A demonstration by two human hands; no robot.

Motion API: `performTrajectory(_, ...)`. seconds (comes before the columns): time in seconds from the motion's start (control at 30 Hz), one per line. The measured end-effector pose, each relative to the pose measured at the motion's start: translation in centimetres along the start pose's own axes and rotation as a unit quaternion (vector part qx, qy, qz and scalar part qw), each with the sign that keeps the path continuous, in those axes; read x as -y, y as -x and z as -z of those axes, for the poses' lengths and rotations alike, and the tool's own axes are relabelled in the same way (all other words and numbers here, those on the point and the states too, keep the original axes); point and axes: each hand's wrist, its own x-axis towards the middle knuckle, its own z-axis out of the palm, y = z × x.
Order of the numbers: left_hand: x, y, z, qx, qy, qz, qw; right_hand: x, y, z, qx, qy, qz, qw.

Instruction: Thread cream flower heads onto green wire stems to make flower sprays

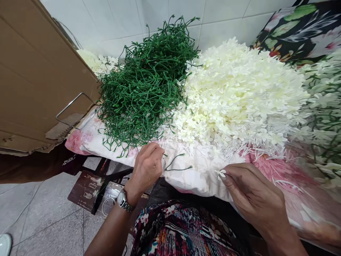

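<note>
My left hand [149, 161], with a watch on its wrist, is closed around a green plastic stem [178, 168] whose thin branches stick out to the right. Between the thumb and fingertips of my right hand [253, 195] is a small white artificial flower [221, 173]. Both hands are over the front edge of a cloth-covered surface, a short gap apart. Beyond my left hand rises a tangled heap of green stems [149, 81]. A large pile of cream-white artificial flowers [237, 96] lies behind my right hand, its thin white stalks pointing forward.
A cardboard box [39, 71] stands at the left, with a bent metal wire frame [70, 110] beside it. White flowers on green stems [322, 117] are heaped at the far right. Black floral fabric [306, 32] is behind; a tiled wall [223, 17] closes the back.
</note>
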Motion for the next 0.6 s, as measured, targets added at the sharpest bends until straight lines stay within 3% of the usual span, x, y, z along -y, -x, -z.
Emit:
performTrajectory(0.23, -1.5, -0.3, -0.6, -0.053, -0.065, 0.013, 0.996, 0.1, 0.0, 0.0, -0.003, -0.015, -0.006, 1.0)
performTrajectory(0.43, -3.8, -1.7, -1.5, 0.049, -0.12, -0.033, 0.991, 0.0, 0.1, -0.1, -0.003, -0.015, -0.003, 1.0)
performTrajectory(0.6, -4.0, -2.3, -1.8, 0.042, -0.105, -0.031, 0.993, -0.2, 0.2, -0.1, -0.007, -0.026, -0.013, 1.0)
